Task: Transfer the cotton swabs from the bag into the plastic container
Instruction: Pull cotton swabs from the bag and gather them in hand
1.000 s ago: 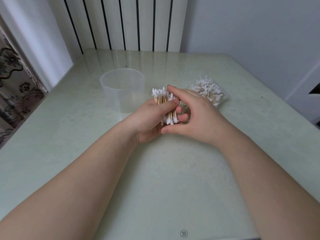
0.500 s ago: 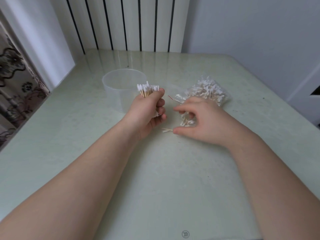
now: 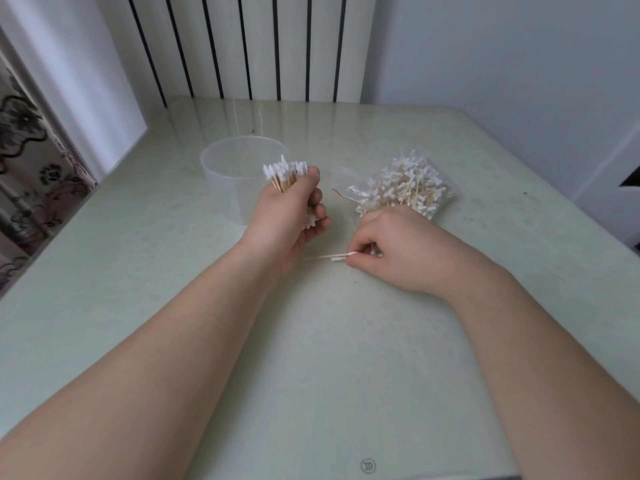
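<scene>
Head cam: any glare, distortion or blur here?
Head view: soft, even light, faint shadows; the glossy table mirrors the striped panel at its far edge; wide-angle stretch toward the frame edges; the clear plastic container barely stands out; no obvious motion blur.

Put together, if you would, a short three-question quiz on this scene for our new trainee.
1. Fill in the blank: seen from the person's side, the bag lies to the ___ of the plastic container.
2. True or false: the left hand grips a bundle of cotton swabs.
3. What does the right hand pinch? A) the bag; B) loose swabs lying on the table; C) the container's rim.

Key: 1 right; 2 true; 3 B.
</scene>
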